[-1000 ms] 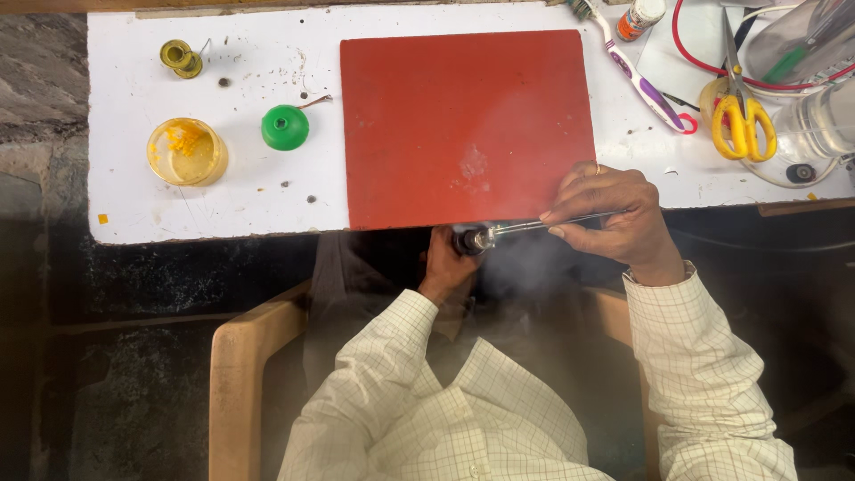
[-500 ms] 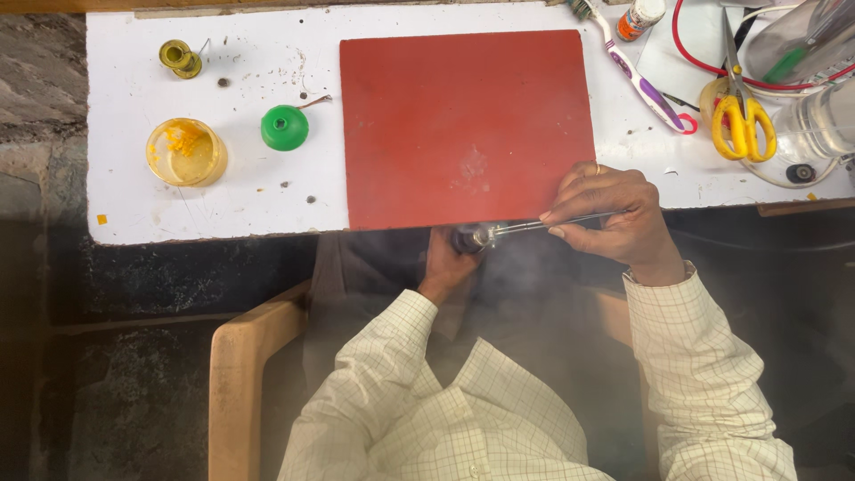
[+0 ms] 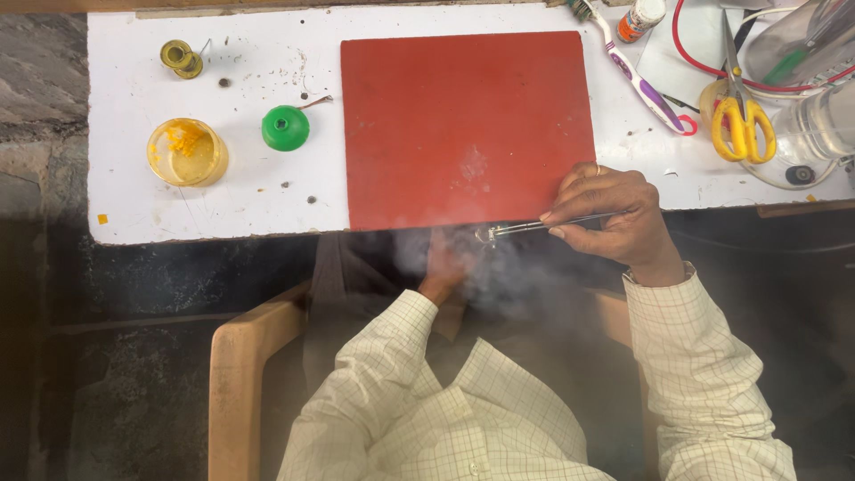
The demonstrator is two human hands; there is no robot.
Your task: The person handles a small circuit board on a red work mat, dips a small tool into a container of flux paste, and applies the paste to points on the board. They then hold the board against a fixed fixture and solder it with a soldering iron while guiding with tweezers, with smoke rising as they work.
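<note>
Head view: right hand point(image 3: 614, 214) pinches a thin metal rod with a clear glass tip point(image 3: 534, 226) at the near edge of the white tabletop point(image 3: 134, 205), at five o'clock of the red rectangular mat point(image 3: 463, 116). Left hand point(image 3: 443, 267) sits below the table edge in pale smoke point(image 3: 499, 276); finger state cannot be told. Yellow-handled scissors point(image 3: 737, 120) lie at two o'clock of the right hand.
</note>
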